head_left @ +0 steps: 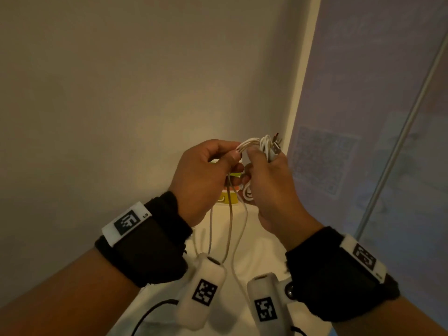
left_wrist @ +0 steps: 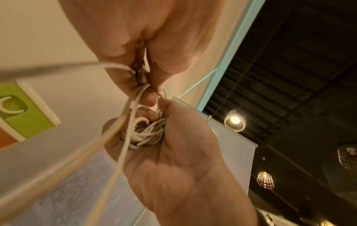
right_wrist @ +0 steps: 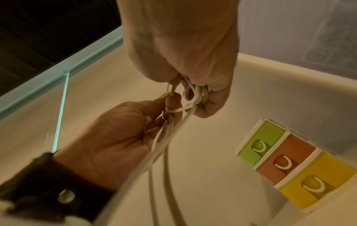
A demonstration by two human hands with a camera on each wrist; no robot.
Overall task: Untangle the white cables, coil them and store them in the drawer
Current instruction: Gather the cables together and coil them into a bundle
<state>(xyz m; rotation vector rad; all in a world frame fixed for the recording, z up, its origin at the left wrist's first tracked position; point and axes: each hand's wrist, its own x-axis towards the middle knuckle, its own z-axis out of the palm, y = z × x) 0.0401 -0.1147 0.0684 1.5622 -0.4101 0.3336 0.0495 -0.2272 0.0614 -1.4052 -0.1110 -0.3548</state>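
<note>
Both hands are raised above the white table (head_left: 261, 241), working one bundle of white cables (head_left: 260, 145). My right hand (head_left: 254, 163) grips the coiled part, seen as tangled loops (left_wrist: 146, 133) in its palm, with USB plugs (head_left: 276, 147) sticking up past its fingers. My left hand (head_left: 232, 157) pinches strands beside the coil (right_wrist: 194, 95) between thumb and fingers (left_wrist: 144, 79). Loose strands (head_left: 230, 226) hang from both hands toward the table. The small drawer unit (right_wrist: 289, 163) has green, orange and yellow fronts, all closed; it stands behind the hands.
A plain wall rises behind the table. On the right a frosted glass panel (head_left: 363, 141) carries a square printed code sheet (head_left: 320, 161). A dark cord (head_left: 150, 314) lies at the table's near left edge.
</note>
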